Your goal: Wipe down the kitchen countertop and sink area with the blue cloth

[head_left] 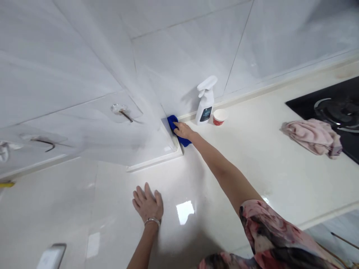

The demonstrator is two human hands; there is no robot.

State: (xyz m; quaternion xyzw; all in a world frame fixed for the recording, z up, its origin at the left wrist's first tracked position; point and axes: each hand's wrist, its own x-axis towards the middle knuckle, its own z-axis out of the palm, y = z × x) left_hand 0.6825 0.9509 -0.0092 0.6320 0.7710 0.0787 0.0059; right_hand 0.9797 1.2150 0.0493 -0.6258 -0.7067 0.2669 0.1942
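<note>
My right hand [183, 130] is closed on a blue cloth [185, 142], pressing it into the corner where the white tiled column meets the back wall. Part of the cloth is hidden under the fingers. Palm down on the pale countertop [238, 179], my left hand [148, 205] rests with its fingers spread and holds nothing. A bracelet circles the left wrist. Just right of the cloth stands a white spray bottle [206, 101] with a dark label, upright against the wall. Beside it is a small red and white paper cup [219, 116].
A crumpled pink cloth [314, 136] lies by the black gas hob [342, 112] at the right. Metal hooks [125, 115] stick out from the tiled column [151, 142]. A white object [52, 257] sits on the counter at bottom left, with something yellow [7, 184] at the left edge.
</note>
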